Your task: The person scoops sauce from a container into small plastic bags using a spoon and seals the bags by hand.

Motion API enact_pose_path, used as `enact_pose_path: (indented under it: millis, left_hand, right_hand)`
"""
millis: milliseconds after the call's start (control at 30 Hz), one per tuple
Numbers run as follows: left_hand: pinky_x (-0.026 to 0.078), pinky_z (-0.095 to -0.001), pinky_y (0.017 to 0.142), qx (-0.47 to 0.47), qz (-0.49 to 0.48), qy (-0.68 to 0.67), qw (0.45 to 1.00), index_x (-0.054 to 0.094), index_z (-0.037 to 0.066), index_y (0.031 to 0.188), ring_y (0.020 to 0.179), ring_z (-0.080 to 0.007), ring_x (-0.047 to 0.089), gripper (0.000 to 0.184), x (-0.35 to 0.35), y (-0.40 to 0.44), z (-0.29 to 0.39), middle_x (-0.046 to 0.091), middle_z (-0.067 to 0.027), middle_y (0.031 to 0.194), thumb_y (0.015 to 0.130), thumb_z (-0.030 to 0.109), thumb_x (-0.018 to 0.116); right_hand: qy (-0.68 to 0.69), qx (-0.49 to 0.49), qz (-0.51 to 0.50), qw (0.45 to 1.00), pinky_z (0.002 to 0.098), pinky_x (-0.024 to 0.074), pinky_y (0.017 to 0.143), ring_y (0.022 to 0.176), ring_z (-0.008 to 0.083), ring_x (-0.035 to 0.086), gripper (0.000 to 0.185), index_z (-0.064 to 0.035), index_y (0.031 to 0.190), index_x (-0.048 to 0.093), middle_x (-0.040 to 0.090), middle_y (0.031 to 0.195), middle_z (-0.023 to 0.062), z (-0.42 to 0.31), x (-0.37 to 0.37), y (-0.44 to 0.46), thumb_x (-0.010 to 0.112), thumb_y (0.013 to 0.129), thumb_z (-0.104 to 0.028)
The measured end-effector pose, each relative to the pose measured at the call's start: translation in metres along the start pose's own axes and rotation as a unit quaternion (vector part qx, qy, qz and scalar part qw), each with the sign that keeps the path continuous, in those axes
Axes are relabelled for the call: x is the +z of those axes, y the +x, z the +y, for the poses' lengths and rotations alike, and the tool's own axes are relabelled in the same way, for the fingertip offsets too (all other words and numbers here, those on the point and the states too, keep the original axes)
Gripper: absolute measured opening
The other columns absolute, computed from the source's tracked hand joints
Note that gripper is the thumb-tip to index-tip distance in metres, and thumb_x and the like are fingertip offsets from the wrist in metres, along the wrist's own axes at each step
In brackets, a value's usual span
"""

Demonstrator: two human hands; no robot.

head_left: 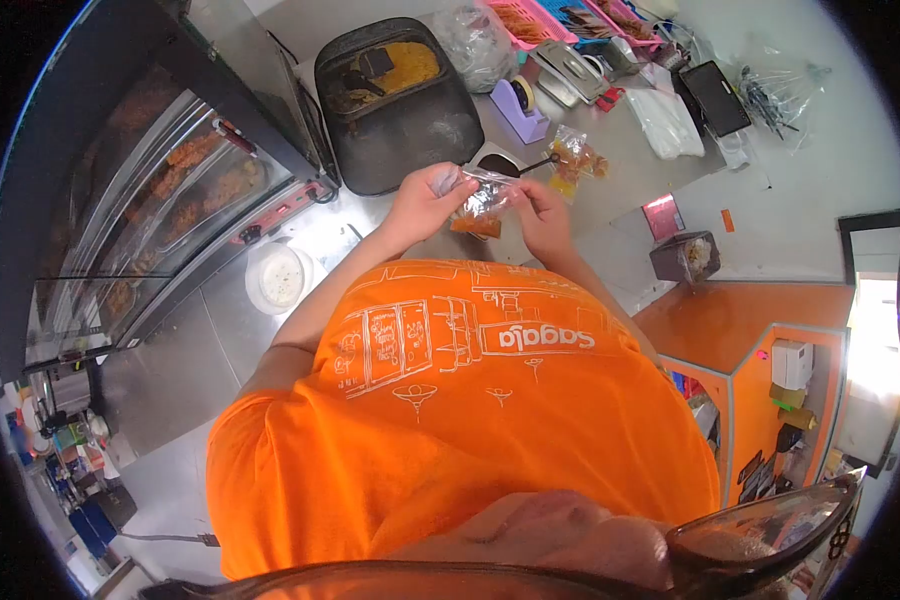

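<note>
My left hand (425, 208) pinches the upper left of a small clear plastic bag (484, 205). My right hand (544, 218) has its fingertips closed on the bag's upper right corner. Orange-brown sauce lies in the bottom of the bag, which hangs upright in front of my chest. Just beyond my fingers is a pale container of dark sauce (497, 163), partly hidden, with a dark-handled spoon (540, 163) across its rim. Several small filled bags (576, 160) lie to the right of it.
A black pan (400, 150) holding yellow batter or crumbs stands at the far left. Behind are a purple tape dispenser (520, 110), a bundle of plastic bags (475, 48) and pink baskets (535, 25). A glass food display (185, 170) and a white round tub (276, 277) are leftward.
</note>
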State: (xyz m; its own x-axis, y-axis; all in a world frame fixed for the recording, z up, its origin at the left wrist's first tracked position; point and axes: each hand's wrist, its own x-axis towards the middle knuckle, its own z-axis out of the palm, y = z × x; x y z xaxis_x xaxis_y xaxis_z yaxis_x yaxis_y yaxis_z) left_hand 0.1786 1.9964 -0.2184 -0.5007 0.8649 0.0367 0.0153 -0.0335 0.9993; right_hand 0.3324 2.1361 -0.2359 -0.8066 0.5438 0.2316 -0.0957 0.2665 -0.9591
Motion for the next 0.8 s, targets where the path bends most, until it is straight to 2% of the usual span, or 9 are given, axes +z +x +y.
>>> enact_pose_path:
  millis: [100, 200, 300, 400, 500, 600, 700, 800]
  left_hand:
    - [0.043, -0.0228, 0.065, -0.034, -0.041, -0.016, 0.998, 0.059, 0.001, 0.086, 0.071, -0.0058, 0.054, 0.017, 0.001, -0.007, 0.017, 0.060, 0.0004, 0.073, 0.095, 0.016, 0.059]
    - [0.043, -0.0231, 0.065, -0.010, -0.086, -0.009, 0.996, 0.060, 0.001, 0.087, 0.071, -0.0069, 0.056, 0.018, -0.004, -0.006, 0.002, 0.061, -0.0004, 0.074, 0.096, 0.016, 0.057]
    - [0.043, -0.0232, 0.064, 0.006, -0.091, -0.012, 0.996, 0.060, 0.002, 0.084, 0.069, -0.0071, 0.055, 0.018, -0.002, -0.008, 0.000, 0.060, -0.0001, 0.072, 0.096, 0.014, 0.056]
    - [0.042, -0.0238, 0.061, -0.042, -0.104, 0.057, 0.992, 0.060, 0.002, 0.081, 0.068, -0.0069, 0.053, 0.019, -0.002, -0.013, 0.015, 0.058, 0.0002, 0.069, 0.095, 0.014, 0.057]
    - [0.041, -0.0245, 0.058, 0.001, -0.107, 0.022, 0.994, 0.060, 0.002, 0.078, 0.066, -0.0064, 0.051, 0.021, 0.002, -0.012, 0.002, 0.056, 0.0006, 0.067, 0.094, 0.016, 0.058]
    - [0.041, -0.0247, 0.057, 0.004, -0.125, 0.026, 0.992, 0.059, 0.001, 0.077, 0.066, -0.0069, 0.051, 0.021, 0.002, -0.013, 0.002, 0.055, 0.0002, 0.067, 0.092, 0.015, 0.059]
    - [0.040, -0.0257, 0.057, 0.062, -0.156, 0.098, 0.981, 0.058, 0.000, 0.075, 0.065, -0.0083, 0.051, 0.019, 0.002, -0.009, -0.005, 0.055, -0.0018, 0.065, 0.089, 0.013, 0.060]
    - [0.041, -0.0285, 0.058, 0.041, -0.177, 0.181, 0.966, 0.058, 0.000, 0.074, 0.065, -0.0106, 0.052, 0.017, 0.002, -0.010, -0.002, 0.055, -0.0051, 0.065, 0.086, 0.012, 0.061]
  right_hand:
    - [0.026, -0.016, -0.016, 0.999, 0.0254, 0.0460, 0.071, 0.075, 0.0106, 0.059, 0.015, 0.0010, 0.089, 0.064, 0.063, 0.079, 0.0036, -0.005, -0.002, -0.003, 0.054, 0.095, -0.009]
    - [0.029, -0.032, -0.034, 0.998, 0.0255, 0.0460, 0.070, 0.074, 0.0109, 0.058, 0.017, 0.0013, 0.086, 0.064, 0.061, 0.077, 0.0034, -0.004, -0.006, -0.005, 0.054, 0.095, -0.009]
    - [0.034, -0.013, -0.050, 0.998, 0.0257, 0.0462, 0.071, 0.073, 0.0110, 0.057, 0.017, 0.0011, 0.085, 0.063, 0.060, 0.076, 0.0036, -0.001, -0.005, -0.009, 0.053, 0.095, -0.009]
    - [0.046, 0.034, -0.077, 0.995, 0.0261, 0.0469, 0.071, 0.073, 0.0105, 0.057, 0.018, 0.0011, 0.086, 0.063, 0.060, 0.078, 0.0039, -0.003, -0.004, -0.013, 0.053, 0.095, -0.010]
    - [0.038, 0.034, -0.084, 0.995, 0.0263, 0.0474, 0.071, 0.075, 0.0101, 0.057, 0.017, 0.0012, 0.087, 0.064, 0.061, 0.079, 0.0040, 0.001, -0.006, -0.017, 0.055, 0.095, -0.011]
    - [0.020, 0.038, -0.097, 0.994, 0.0275, 0.0473, 0.071, 0.076, 0.0111, 0.058, 0.014, 0.0005, 0.087, 0.064, 0.062, 0.080, 0.0045, 0.001, -0.006, -0.016, 0.058, 0.092, -0.011]
    - [-0.010, 0.022, -0.102, 0.994, 0.0301, 0.0472, 0.069, 0.076, 0.0135, 0.059, 0.010, -0.0005, 0.086, 0.065, 0.063, 0.079, 0.0062, -0.001, 0.001, -0.016, 0.062, 0.088, -0.010]
    - [-0.045, -0.015, -0.106, 0.993, 0.0296, 0.0473, 0.069, 0.074, 0.0139, 0.059, 0.009, -0.0005, 0.086, 0.064, 0.063, 0.079, 0.0070, 0.001, 0.004, -0.016, 0.062, 0.087, -0.010]
